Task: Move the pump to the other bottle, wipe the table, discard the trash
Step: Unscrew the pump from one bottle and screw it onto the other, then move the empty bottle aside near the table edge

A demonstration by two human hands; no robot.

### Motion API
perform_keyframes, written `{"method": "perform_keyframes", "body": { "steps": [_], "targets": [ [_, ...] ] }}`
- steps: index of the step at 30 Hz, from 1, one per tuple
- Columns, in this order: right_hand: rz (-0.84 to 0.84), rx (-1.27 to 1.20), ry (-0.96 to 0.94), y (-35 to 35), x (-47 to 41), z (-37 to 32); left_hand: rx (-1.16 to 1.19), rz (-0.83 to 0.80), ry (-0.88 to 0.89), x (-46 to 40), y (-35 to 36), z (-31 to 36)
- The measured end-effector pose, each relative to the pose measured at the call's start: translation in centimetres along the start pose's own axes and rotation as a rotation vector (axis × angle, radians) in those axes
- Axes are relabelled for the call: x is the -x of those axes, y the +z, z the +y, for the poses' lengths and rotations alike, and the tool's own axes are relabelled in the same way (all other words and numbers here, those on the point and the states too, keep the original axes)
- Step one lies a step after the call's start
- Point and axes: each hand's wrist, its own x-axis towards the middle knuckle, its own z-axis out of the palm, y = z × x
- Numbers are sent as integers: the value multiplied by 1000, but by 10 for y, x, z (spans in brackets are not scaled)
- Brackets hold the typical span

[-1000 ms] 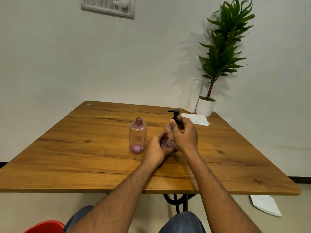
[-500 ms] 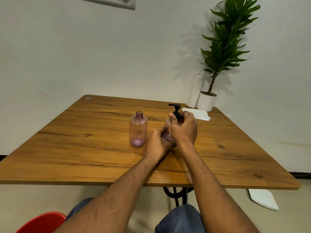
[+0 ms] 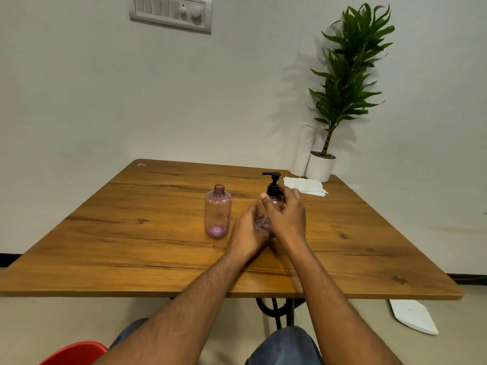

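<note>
Wood-grain desk (image 3: pixel 158 233), brown, on a black metal base; seen from the near edge.

Item, left of centre: open bottle (image 3: pixel 218 211), clear pink plastic, upright, neck uncapped, standing alone on the desk just left of the hands and touched by neither.

Item, centre: left hand (image 3: pixel 249 233), fingers curled round the lower body of the second bottle (image 3: pixel 262 224), which is gripped near its base. This bottle, also clear pink, is largely hidden between the two hands.

Item, centre: black pump (image 3: pixel 272 186), nozzle pointing left, seated on the neck of the second bottle and rising above the hands.

Item, right of centre: right hand (image 3: pixel 286 216), laid over the upper part of the second bottle, thumb and fingers curled at the pump collar, which is held just below the black head.

Item, far right of desk: folded white tissues (image 3: pixel 305 186), lying flat behind the right hand, apart from it.

Item, far right corner: potted plant (image 3: pixel 345 83) in a white pot, with a white paper roll (image 3: pixel 305 151) just beside it.

Item, floor, right: white sheet (image 3: pixel 412 316).
</note>
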Motion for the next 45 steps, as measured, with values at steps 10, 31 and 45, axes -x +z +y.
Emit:
{"method": "perform_keyframes", "body": {
  "steps": [10, 31, 45],
  "targets": [
    [309, -116, -275, 16, 68, -27, -53, 485, 449, 70, -50, 25],
    [-509, -334, 15, 155, 110, -121, 126, 562, -146, 100, -223, 2],
    [-726, -237, -143, 240, 170, -165, 88, 853, -267, 168, -315, -23]
  ]
}}
